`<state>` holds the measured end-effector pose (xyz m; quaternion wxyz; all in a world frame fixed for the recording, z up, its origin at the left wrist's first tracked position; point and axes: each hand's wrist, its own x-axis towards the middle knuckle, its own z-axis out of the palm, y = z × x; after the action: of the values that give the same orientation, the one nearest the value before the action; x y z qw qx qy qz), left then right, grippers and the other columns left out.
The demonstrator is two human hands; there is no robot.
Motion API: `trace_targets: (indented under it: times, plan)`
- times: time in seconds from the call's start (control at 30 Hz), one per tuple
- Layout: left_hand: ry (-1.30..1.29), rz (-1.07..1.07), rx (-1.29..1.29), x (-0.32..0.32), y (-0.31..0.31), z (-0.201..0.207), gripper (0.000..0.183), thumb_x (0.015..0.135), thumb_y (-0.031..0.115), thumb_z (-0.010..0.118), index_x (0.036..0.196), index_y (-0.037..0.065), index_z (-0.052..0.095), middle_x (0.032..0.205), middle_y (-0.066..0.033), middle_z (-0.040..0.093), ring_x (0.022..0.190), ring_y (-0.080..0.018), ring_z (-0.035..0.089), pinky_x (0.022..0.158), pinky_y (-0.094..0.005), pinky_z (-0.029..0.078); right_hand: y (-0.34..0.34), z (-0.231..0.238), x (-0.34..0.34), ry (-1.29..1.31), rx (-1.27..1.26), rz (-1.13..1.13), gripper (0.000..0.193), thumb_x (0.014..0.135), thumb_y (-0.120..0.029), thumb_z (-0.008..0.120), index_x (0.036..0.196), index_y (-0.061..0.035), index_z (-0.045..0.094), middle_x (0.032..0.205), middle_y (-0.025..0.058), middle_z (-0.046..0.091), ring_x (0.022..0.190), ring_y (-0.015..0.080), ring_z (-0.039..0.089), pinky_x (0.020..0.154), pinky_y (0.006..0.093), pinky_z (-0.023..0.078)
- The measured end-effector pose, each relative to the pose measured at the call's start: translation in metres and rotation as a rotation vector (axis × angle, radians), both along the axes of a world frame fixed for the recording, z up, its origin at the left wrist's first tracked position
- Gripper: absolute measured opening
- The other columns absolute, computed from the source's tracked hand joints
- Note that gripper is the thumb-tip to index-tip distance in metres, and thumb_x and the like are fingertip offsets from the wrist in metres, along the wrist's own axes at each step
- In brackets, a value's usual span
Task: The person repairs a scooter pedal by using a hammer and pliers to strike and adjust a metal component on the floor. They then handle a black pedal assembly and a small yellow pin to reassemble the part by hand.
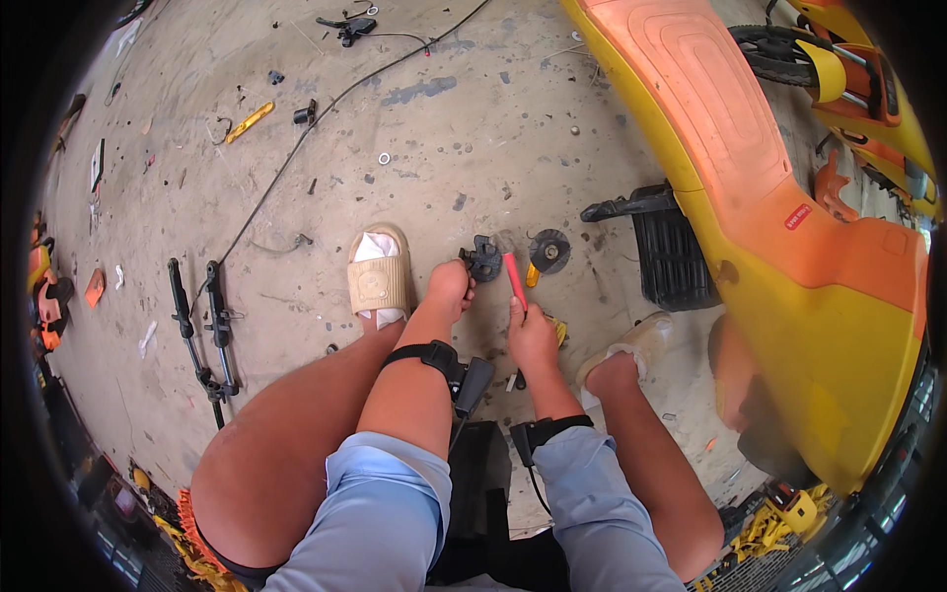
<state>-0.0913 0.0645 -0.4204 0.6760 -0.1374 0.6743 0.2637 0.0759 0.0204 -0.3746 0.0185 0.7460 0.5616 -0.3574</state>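
- Left hand (452, 284) sits just below centre of the head view, fingers curled tight around a small black gear-like part (482, 259) that pokes out at its 1 o'clock, right down at the concrete floor (464, 128).
- Right hand (533, 337) is at 4 o'clock of the left one, fist closed on a red-handled tool (515, 281); the handle rises toward 11 o'clock and ends just beside the black part.
- At 2 o'clock of the right hand lies a round black disc (549, 250) on the floor, with a short yellow piece (532, 275) just at its 7 o'clock.
- Both wrists carry black strapped bands (434, 355), light blue sleeves behind them.
- Beige sandal (378, 276) on the person's foot rests at 9 o'clock of the left hand, close by.
- Big orange-and-yellow moulded body (789, 237) fills the view from 12 round to 4 o'clock, a black ribbed footplate (671, 259) tucked at its lower edge.
- Over at 9 o'clock, well apart, two black rods (202, 321) lie side by side.
- Long black cable (326, 109) snakes toward 12 o'clock, and a yellow-handled tool (249, 121) lies far out at 10 o'clock.
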Motion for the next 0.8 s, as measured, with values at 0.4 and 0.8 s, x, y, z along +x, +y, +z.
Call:
trace_targets:
  times: [0.4, 0.8]
  plan:
    - [0.008, -0.089, -0.028, 0.005, 0.009, 0.005, 0.025, 0.096, 0.024, 0.040, 0.077, 0.010, 0.046, 0.065, -0.0050, 0.048, 0.046, -0.0155, 0.039, 0.038, -0.0290, 0.025, -0.021, -0.009, -0.003, -0.029, 0.085, 0.117, 0.038, 0.100, -0.040, 0.053, 0.092, -0.0026, 0.059, 0.069, 0.0201, 0.061, 0.062, 0.0365, 0.060, 0.061, 0.0442, 0.047]
    - [-0.014, 0.014, 0.010, 0.000, 0.002, -0.005, 0.020, 0.088, 0.013, 0.037, 0.074, 0.005, 0.048, 0.062, -0.0090, 0.049, 0.044, -0.0180, 0.042, 0.038, -0.0334, 0.027, 0.016, 0.059, -0.041, 0.628, 0.630, -0.145, 0.044, 0.102, -0.041, 0.050, 0.102, 0.0017, 0.059, 0.070, 0.0008, 0.056, 0.063, 0.0123, 0.054, 0.057, 0.0292, 0.044]
